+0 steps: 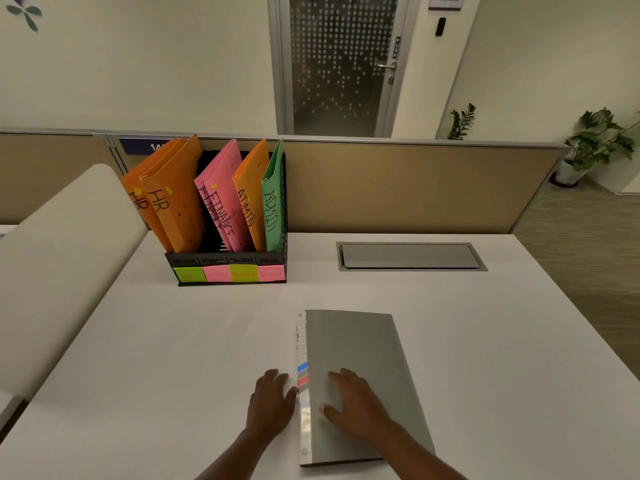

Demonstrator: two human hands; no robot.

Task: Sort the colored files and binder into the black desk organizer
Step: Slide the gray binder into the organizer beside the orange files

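Note:
A grey binder (363,344) lies flat on the white desk, its labelled spine facing left. My right hand (349,403) rests palm down on its cover, fingers spread. Beside the spine, my left hand (270,400) lies flat on the desk and touches the binder's edge. At the back stands the black desk organizer (227,263) with sticky labels on its front. It holds two orange HR files (173,202), pink FINANCE files (225,199), an orange ADMIN file (249,199) and a green ADMIN file (273,199), all leaning left.
A metal cable hatch (410,256) is set into the white desk (173,358) right of the organizer. A tan partition (398,188) runs along the desk's far edge. A pale padded chair back (59,258) stands at the left. Potted plants and a door are beyond.

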